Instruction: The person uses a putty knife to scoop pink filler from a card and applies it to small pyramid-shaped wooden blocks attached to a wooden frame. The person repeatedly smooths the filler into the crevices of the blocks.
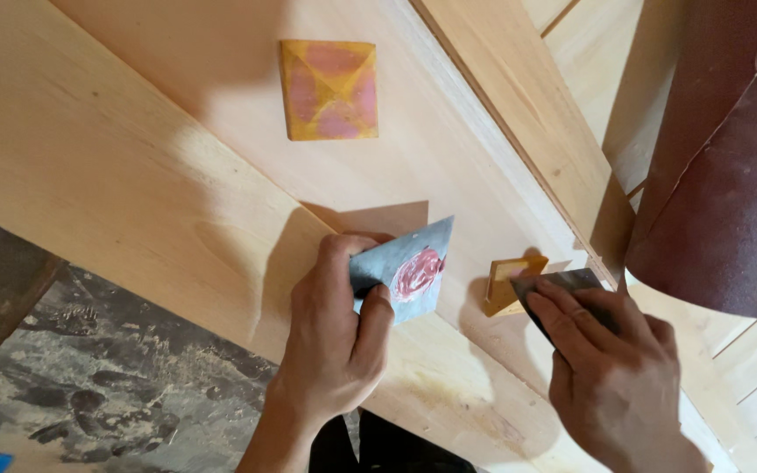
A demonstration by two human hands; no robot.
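Floor [89, 385] at far left, dark and caked with pale splatter. Wooden panel [133, 175] slants across the view; yellow square card [329, 89], smeared pink, lies flat on it. Left hand [335, 337] pinches a grey scraper card [409, 267] carrying a pink putty dab, edge near the wood. Right hand [611, 368] presses a dark scraper [562, 289] flat beside a small yellow card [510, 285]. Sandpaper roll [720, 175] at far right. Filling looks underway; no filled spots are visible on the panel.
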